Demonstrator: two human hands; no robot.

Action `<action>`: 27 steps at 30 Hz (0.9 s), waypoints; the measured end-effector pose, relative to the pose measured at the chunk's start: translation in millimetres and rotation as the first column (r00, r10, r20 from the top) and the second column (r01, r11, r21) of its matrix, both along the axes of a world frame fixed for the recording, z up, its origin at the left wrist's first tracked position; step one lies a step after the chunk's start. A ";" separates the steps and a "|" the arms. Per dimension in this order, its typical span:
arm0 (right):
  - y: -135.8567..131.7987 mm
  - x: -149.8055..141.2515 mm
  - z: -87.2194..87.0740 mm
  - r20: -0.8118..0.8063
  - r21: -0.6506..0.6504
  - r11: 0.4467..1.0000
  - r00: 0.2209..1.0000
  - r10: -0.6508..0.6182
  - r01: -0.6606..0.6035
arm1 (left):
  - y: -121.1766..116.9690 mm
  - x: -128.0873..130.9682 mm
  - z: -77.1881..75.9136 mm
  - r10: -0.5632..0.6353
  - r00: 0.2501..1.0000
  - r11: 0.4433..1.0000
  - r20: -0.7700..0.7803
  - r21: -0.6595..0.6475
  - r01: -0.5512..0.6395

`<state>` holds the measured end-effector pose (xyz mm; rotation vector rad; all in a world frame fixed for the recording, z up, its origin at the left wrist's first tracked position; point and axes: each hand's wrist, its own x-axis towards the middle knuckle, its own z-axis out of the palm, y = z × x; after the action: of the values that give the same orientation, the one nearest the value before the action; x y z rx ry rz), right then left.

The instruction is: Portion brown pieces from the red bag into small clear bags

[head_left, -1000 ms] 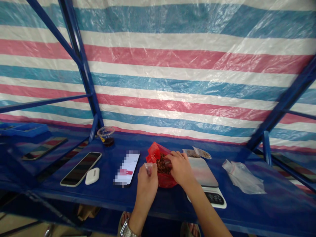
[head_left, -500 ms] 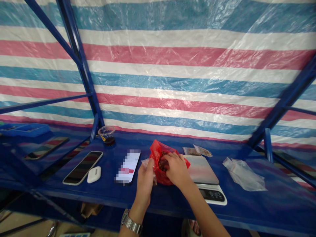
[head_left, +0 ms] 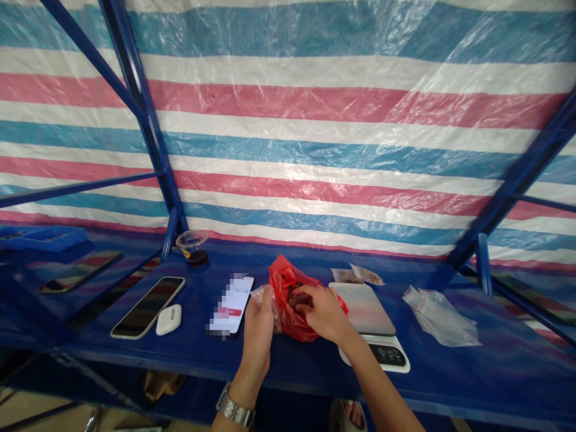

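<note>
Red bag (head_left: 300, 329): on the counter (head_left: 450, 378), mid-scene, between phone and scale; mouth open, rim standing up at the back.
Bits (head_left: 292, 297): brown, loose, inside the bag; partly hidden behind the rim and fingers.
Right hand (head_left: 324, 312): fingers curled into the bag's mouth; cannot tell whether they pinch anything.
Left hand (head_left: 260, 318): closed on a small clear pouch (head_left: 276, 324), just beside the bag's near-left side.
Bag risk: limp film; a tug from the right hand could fold the rim inward or tip the bag, spilling bits.
Pouch risk: narrow and soft; with a loose grip it could sag, and bits aimed at it could miss and drop onto the counter.
Scale (head_left: 364, 309): just right of the bag; the right forearm crosses close above its near-left corner, so leaning on it could upset a reading. Display not readable.
Phone (head_left: 234, 306): lit, just left of the left hand; a drift that way could knock it.
Packets (head_left: 346, 276): two, behind the scale.
Left hand, against a second ago: further left, nearer the phone; more of the pouch shows.
Bits, against a second ago: less in view, bag's mouth narrower.
Scale and packets, same span: unmoved on the counter.
</note>
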<state>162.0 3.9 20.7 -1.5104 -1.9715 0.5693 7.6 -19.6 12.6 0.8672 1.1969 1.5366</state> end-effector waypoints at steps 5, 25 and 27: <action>2.5 14.2 -2.1 -0.296 -0.007 0.997 0.953 0.069 -0.074 | 4.7 -11.1 -13.5 0.264 0.830 0.959 -0.492 0.229 -0.170; -31.6 -4.4 45.4 0.036 0.370 0.920 0.992 0.123 -0.128 | -5.0 0.1 -18.7 0.097 0.717 0.953 -0.690 0.272 0.132; -31.2 -5.9 45.9 -0.006 0.368 0.921 0.990 0.142 -0.130 | -4.8 0.3 -18.3 0.087 0.733 0.955 -0.675 0.265 0.131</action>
<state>156.1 -27.3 66.6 -1.1336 -2.0324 0.2556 7.9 -24.4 -5.7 1.7579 1.4663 1.4297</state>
